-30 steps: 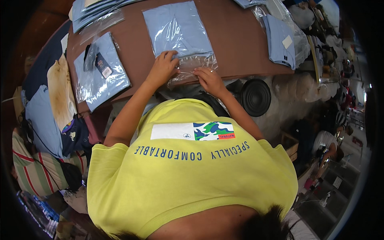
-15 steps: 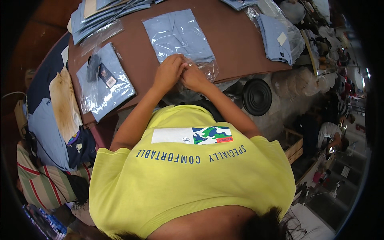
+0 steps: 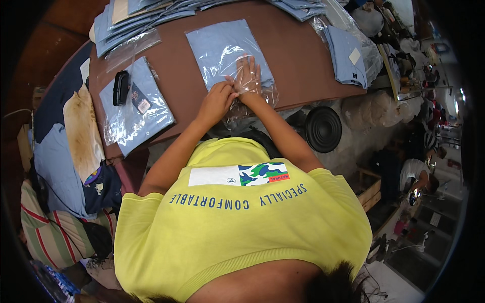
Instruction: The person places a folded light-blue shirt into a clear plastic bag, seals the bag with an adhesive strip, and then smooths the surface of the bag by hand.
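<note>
A folded light blue shirt (image 3: 217,43) lies in a clear plastic bag (image 3: 270,96) on the table, straight ahead of me. My right hand (image 3: 248,76) reaches into the bag's near end. Its fingers are stretched out and lie flat over the shirt, under the film. Beside its wrist, my left hand (image 3: 217,102) is closed in a pinch at the bag's near edge. A second bagged blue shirt (image 3: 151,118) with a dark hang tag (image 3: 139,98) lies to the left. On top of it rests a black oblong object (image 3: 120,87), whose kind I cannot make out.
Stacked blue shirts (image 3: 146,17) line the brown table's (image 3: 303,65) far left edge. Another folded shirt (image 3: 345,55) lies at the right end beside clear plastic. Below the table edge stands a round black ribbed object (image 3: 323,129). Garments (image 3: 58,166) hang at the left; people work far right.
My right hand has opened from beside the left hand and slid forward into the bag, over the shirt. My left hand has shifted slightly nearer me and stays pinched at the bag edge.
</note>
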Demonstrator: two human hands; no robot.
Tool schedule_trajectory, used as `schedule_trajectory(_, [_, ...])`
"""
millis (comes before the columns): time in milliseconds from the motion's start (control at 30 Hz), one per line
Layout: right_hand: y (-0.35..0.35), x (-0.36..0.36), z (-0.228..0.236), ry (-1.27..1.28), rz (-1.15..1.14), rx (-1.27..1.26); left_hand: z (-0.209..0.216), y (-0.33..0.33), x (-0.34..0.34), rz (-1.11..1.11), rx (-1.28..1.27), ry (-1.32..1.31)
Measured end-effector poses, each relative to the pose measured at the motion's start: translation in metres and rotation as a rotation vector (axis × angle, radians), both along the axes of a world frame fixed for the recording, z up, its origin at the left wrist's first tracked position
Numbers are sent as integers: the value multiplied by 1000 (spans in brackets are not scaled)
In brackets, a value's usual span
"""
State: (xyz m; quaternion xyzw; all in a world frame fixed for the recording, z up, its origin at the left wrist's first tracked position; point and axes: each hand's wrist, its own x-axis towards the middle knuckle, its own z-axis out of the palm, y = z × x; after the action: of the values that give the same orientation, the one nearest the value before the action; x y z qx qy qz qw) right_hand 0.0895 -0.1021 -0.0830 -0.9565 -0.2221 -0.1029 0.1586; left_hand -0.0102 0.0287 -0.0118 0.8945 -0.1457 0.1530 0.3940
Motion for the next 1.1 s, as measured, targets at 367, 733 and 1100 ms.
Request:
schedule_trajectory(367, [-91, -59, 36, 77, 386, -71, -14, 9, -6, -122, 116, 125])
schedule_trajectory(733, [-183, -92, 66, 99, 380, 54, -7, -3, 2, -17, 245, 100])
schedule_trajectory(1100, [-175, -76, 39, -51, 359, 80, -59, -49, 58, 94, 614, -84])
